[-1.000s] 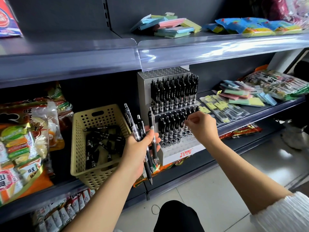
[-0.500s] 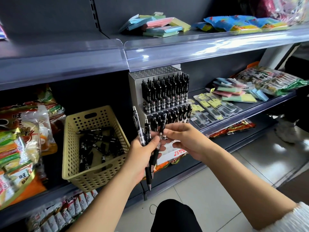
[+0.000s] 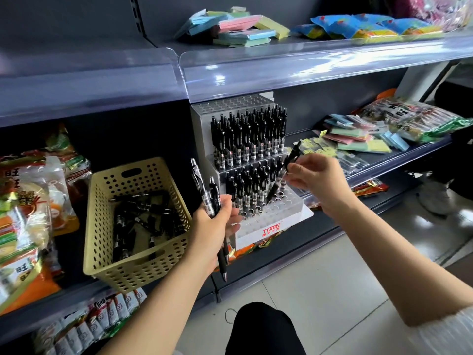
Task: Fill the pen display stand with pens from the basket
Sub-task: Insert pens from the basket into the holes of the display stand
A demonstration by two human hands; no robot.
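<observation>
A tiered grey pen display stand (image 3: 271, 228) sits on the middle shelf, its two upper rows full of black pens and its front holes bare. My left hand (image 3: 213, 226) grips two black pens (image 3: 204, 194) upright, just left of the stand. My right hand (image 3: 316, 179) pinches a single black pen (image 3: 284, 172), tilted, its tip down over the lower row's right holes. A beige perforated basket (image 3: 107, 262) to the left holds several more black pens (image 3: 143, 221).
Snack bags (image 3: 28, 216) fill the shelf left of the basket. Sticky-note pads (image 3: 358, 139) and packets lie right of the stand. A clear shelf lip (image 3: 281, 73) overhangs the stand. Tiled floor (image 3: 320, 290) lies below, with my dark-clothed knee (image 3: 263, 329) at the bottom.
My right hand took one pen from the bundle in my left hand and carried it up and right to the stand's lower row. The left hand now holds fewer pens.
</observation>
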